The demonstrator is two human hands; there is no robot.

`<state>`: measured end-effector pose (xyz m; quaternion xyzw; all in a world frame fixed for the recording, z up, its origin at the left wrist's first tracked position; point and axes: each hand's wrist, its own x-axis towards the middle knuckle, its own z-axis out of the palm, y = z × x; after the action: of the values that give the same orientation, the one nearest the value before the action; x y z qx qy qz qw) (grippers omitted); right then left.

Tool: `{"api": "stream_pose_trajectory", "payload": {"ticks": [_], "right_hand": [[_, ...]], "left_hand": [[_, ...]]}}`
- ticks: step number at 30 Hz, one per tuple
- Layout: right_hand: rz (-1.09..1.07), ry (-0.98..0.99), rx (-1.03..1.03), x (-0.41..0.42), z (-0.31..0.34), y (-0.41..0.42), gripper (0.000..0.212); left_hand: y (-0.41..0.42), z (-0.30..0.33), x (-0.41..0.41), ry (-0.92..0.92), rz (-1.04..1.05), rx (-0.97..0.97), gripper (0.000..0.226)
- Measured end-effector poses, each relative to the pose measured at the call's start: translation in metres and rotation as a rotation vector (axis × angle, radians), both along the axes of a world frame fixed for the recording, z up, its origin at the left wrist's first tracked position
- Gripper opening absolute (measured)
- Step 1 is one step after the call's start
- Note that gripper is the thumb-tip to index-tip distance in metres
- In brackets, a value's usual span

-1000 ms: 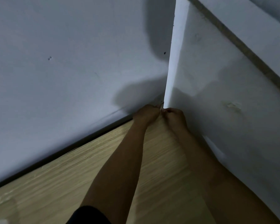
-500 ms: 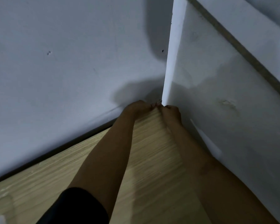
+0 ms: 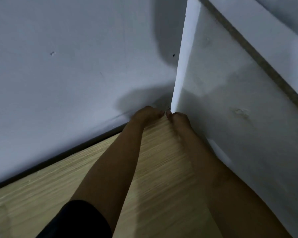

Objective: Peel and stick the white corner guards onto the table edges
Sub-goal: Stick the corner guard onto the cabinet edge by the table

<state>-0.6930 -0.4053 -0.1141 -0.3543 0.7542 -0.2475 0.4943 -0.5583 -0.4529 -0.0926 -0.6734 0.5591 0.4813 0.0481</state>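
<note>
Both hands meet at the far corner of the tabletop [image 3: 162, 160], left hand [image 3: 147, 114] and right hand [image 3: 179, 118] with fingers curled, tips nearly touching. The corner guard must sit between them, too small to make out. Looks like pressing-on; next, firm even pressure.

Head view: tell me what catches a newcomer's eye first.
Two bare forearms reach across the pale wood surface and meet at the far corner, left hand and right hand knuckle to knuckle. Just above them a bright white strip runs up the corner edge. What the fingertips hold is too small to tell.
</note>
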Motion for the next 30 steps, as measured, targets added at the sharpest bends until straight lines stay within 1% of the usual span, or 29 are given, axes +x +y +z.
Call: {"api": "stream_pose_trajectory", "payload": {"ticks": [3, 6, 9, 11, 14, 16, 18, 19, 21, 23, 25, 28, 30], "right_hand": [[0.031, 0.045, 0.039, 0.001, 0.002, -0.006, 0.055], [0.061, 0.064, 0.036, 0.001, 0.003, -0.003, 0.056], [0.079, 0.058, 0.028, 0.000, 0.013, 0.002, 0.054], [0.042, 0.031, 0.038, -0.001, 0.018, 0.004, 0.053], [-0.066, -0.057, 0.064, -0.003, 0.025, 0.011, 0.053], [-0.084, -0.076, 0.077, -0.004, 0.025, 0.014, 0.046], [-0.039, -0.035, 0.047, -0.004, 0.033, 0.021, 0.028], [-0.010, -0.019, 0.024, -0.003, 0.034, 0.023, 0.021], [0.047, -0.007, -0.025, -0.002, 0.038, 0.032, 0.019], [0.094, 0.048, -0.045, 0.002, 0.040, 0.045, 0.026], [0.094, 0.149, -0.085, 0.007, 0.046, 0.060, 0.039], [0.140, 0.452, -0.125, 0.019, 0.065, 0.086, 0.048], [0.167, 0.551, -0.154, 0.026, 0.075, 0.104, 0.048]], "left_hand": [[0.000, 0.004, -0.001, -0.002, -0.011, -0.014, 0.050], [0.001, 0.006, 0.000, -0.016, -0.058, -0.030, 0.046], [0.010, 0.006, 0.002, 0.042, -0.006, -0.063, 0.034], [0.015, 0.006, 0.005, 0.057, 0.047, -0.093, 0.043], [0.017, 0.013, 0.007, 0.074, 0.025, -0.098, 0.056], [0.013, 0.014, 0.010, 0.081, -0.018, -0.089, 0.061], [0.009, 0.011, 0.011, 0.071, -0.065, -0.082, 0.061], [0.011, 0.014, 0.012, 0.040, -0.088, -0.086, 0.060], [0.018, 0.023, 0.014, 0.013, -0.125, -0.103, 0.046], [0.032, 0.029, 0.018, 0.016, -0.126, -0.160, 0.037], [0.051, 0.034, 0.024, -0.011, -0.077, -0.261, 0.039], [0.088, 0.036, 0.040, -0.142, -0.071, -0.441, 0.046], [0.118, 0.037, 0.052, -0.227, -0.093, -0.516, 0.050]]}}
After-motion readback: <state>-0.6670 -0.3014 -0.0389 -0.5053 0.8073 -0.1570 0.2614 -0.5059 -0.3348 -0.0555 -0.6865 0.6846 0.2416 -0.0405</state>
